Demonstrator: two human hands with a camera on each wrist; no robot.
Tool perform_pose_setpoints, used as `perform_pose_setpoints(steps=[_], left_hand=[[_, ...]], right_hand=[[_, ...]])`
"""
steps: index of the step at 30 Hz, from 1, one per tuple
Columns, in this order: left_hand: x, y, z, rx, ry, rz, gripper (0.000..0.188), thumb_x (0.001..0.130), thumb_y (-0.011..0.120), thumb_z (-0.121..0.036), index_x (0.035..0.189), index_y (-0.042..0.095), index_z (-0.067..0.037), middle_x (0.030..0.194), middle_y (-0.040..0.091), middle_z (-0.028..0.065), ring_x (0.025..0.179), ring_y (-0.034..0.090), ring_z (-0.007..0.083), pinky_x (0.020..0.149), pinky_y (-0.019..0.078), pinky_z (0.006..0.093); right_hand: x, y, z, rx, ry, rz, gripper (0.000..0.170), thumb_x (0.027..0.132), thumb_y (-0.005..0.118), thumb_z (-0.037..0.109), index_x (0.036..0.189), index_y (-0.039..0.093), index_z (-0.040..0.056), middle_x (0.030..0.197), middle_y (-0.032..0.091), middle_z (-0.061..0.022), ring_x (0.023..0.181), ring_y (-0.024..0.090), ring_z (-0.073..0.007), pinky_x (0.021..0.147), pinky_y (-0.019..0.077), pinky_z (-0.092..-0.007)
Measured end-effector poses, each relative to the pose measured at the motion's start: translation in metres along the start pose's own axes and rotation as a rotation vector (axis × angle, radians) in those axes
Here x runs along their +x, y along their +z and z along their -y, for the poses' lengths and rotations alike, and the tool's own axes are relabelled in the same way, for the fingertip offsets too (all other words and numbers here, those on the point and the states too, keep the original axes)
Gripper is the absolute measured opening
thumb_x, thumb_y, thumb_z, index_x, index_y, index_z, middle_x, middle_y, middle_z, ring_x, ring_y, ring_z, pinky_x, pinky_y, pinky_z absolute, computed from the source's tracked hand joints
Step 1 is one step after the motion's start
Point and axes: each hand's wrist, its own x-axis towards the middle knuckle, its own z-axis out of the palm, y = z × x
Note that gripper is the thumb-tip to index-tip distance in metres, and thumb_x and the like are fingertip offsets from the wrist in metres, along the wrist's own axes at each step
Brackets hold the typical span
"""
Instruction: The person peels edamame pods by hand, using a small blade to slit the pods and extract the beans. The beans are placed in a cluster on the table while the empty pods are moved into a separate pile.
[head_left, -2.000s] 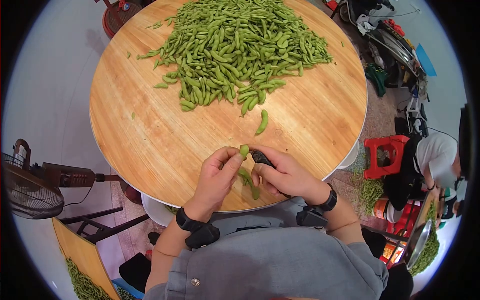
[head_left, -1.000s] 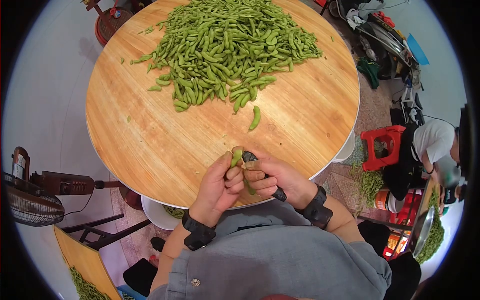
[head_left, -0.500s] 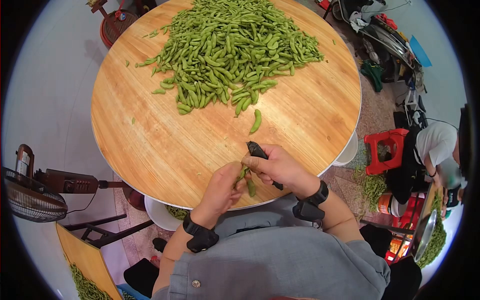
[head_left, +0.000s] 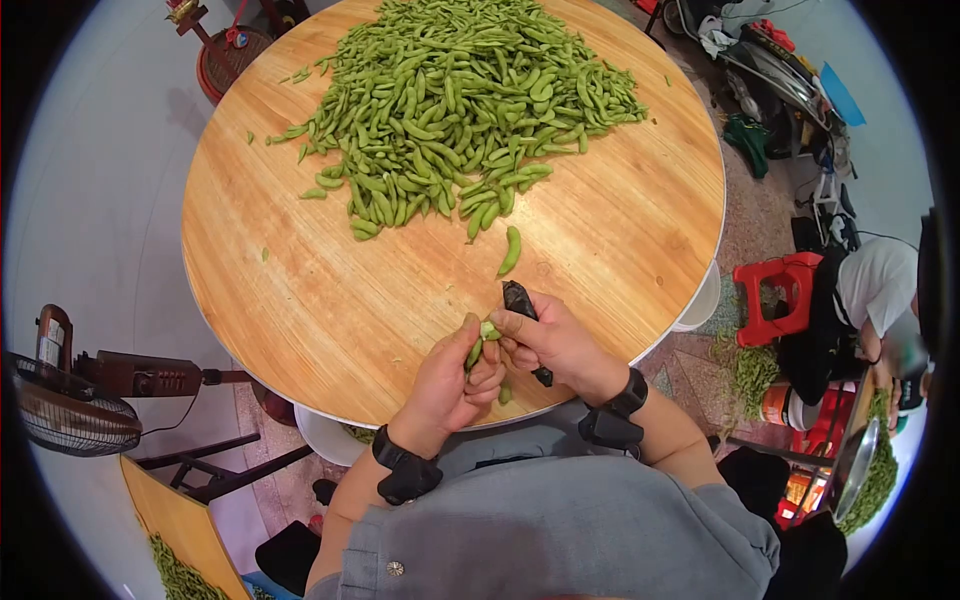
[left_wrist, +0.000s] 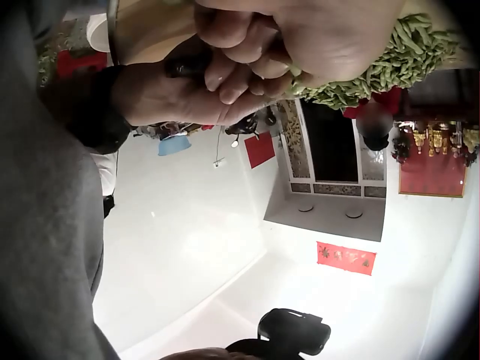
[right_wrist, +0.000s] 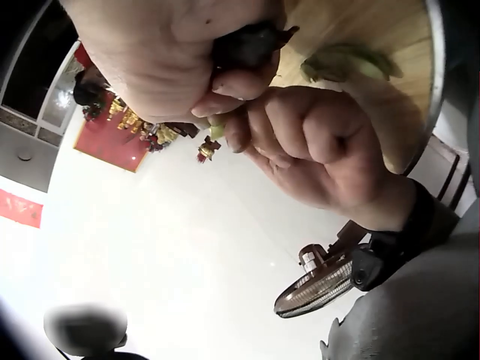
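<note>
Low over the near edge of the round wooden table, my left hand pinches a green soybean pod between thumb and fingers. My right hand grips a short black tool in its palm; its working end is unclear. The right thumb and fingertip meet the pod's upper end. In the right wrist view a bit of the pod shows between the two hands. Below the hands lie green pods, partly hidden. A single pod rests just beyond them.
A large heap of soybean pods covers the table's far side. White basins sit under the near edge. A fan stands at left. At right are a red stool and another person beside more pods.
The hands parted slightly, then came together again at the pod. The black tool has turned more upright in the right palm, and the right thumb has moved onto the pod's end.
</note>
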Motion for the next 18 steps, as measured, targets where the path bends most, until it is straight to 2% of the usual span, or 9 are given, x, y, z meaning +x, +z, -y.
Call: perform_pose_setpoints(steps=[3,5,7,9,10,12,14,16,18], left_hand=[[-0.001,0.011,-0.006,0.209,0.072,-0.194,0.040,0.095,0.035,-0.039,0.077,0.049,-0.005,0.049,0.031,-0.0029,0.039,0.025,0.0069,0.037,0.0198,0.0196],[-0.001,0.015,-0.008,0.336,0.204,-0.454,0.036,0.095,0.038,-0.037,0.077,0.048,-0.007,0.052,0.034,-0.0033,0.040,0.027,0.0061,0.036,0.0200,0.0194],[0.000,0.014,-0.005,0.456,0.269,-0.412,0.034,0.095,0.040,-0.036,0.077,0.047,-0.008,0.054,0.036,-0.0028,0.040,0.027,0.0056,0.036,0.0201,0.0192],[0.001,0.015,0.000,0.566,0.333,-0.376,0.032,0.094,0.041,-0.035,0.077,0.047,-0.009,0.056,0.038,-0.0023,0.041,0.028,0.0051,0.036,0.0201,0.0189],[0.003,0.018,0.001,0.550,0.332,-0.379,0.032,0.095,0.041,-0.035,0.079,0.047,-0.008,0.058,0.040,-0.0019,0.043,0.029,0.0049,0.038,0.0214,0.0189],[0.004,0.020,0.001,0.534,0.332,-0.383,0.032,0.095,0.041,-0.035,0.080,0.048,-0.008,0.061,0.042,-0.0015,0.045,0.030,0.0047,0.040,0.0227,0.0188],[0.005,0.018,-0.001,0.216,0.206,-0.268,0.030,0.094,0.043,-0.033,0.080,0.048,-0.008,0.063,0.044,-0.0010,0.045,0.031,0.0045,0.040,0.0236,0.0188],[0.007,0.016,0.000,0.212,0.212,-0.232,0.029,0.094,0.044,-0.033,0.081,0.049,-0.007,0.062,0.044,-0.0009,0.044,0.030,0.0043,0.039,0.0225,0.0183],[0.006,0.014,-0.001,0.206,0.223,-0.196,0.028,0.093,0.046,-0.032,0.083,0.050,-0.007,0.062,0.045,-0.0008,0.043,0.028,0.0042,0.038,0.0214,0.0179]], right_hand=[[0.000,0.001,0.001,-0.028,-0.072,-0.098,0.014,0.090,0.053,0.017,0.082,0.051,0.0057,0.060,0.047,0.0028,0.046,0.036,-0.0028,0.041,0.0282,-0.0185],[0.003,0.001,0.000,-0.158,-0.192,-0.185,0.014,0.089,0.055,0.017,0.082,0.051,0.0051,0.059,0.049,0.0007,0.046,0.041,-0.0054,0.042,0.0311,-0.0207],[0.003,0.001,-0.005,-0.285,-0.306,-0.275,0.015,0.087,0.057,0.017,0.081,0.051,0.0044,0.059,0.050,-0.0014,0.047,0.045,-0.0079,0.042,0.0340,-0.0228],[0.001,0.005,-0.014,-0.857,-0.679,-0.367,0.017,0.082,0.061,0.016,0.080,0.050,0.0026,0.062,0.054,-0.0095,0.051,0.054,-0.0202,0.046,0.0408,-0.0300],[0.001,0.006,-0.017,-0.860,-0.673,-0.361,0.017,0.082,0.061,0.016,0.080,0.050,0.0026,0.062,0.054,-0.0095,0.051,0.054,-0.0202,0.046,0.0408,-0.0300],[0.001,0.008,-0.020,-1.146,-0.805,-0.381,0.017,0.079,0.063,0.014,0.080,0.052,0.0011,0.066,0.055,-0.0160,0.058,0.057,-0.0311,0.051,0.0441,-0.0357],[0.000,0.012,-0.016,-1.130,-0.824,-0.386,0.016,0.079,0.062,0.013,0.080,0.053,0.0009,0.067,0.055,-0.0160,0.058,0.055,-0.0331,0.050,0.0438,-0.0361],[0.001,0.011,-0.012,-1.070,-0.798,-0.416,0.014,0.079,0.063,0.009,0.076,0.051,0.0010,0.061,0.054,-0.0127,0.051,0.054,-0.0232,0.046,0.0399,-0.0302],[0.000,0.012,-0.010,-0.993,-0.723,-0.417,0.014,0.080,0.062,0.011,0.078,0.052,0.0010,0.063,0.055,-0.0141,0.054,0.055,-0.0267,0.048,0.0416,-0.0320]])
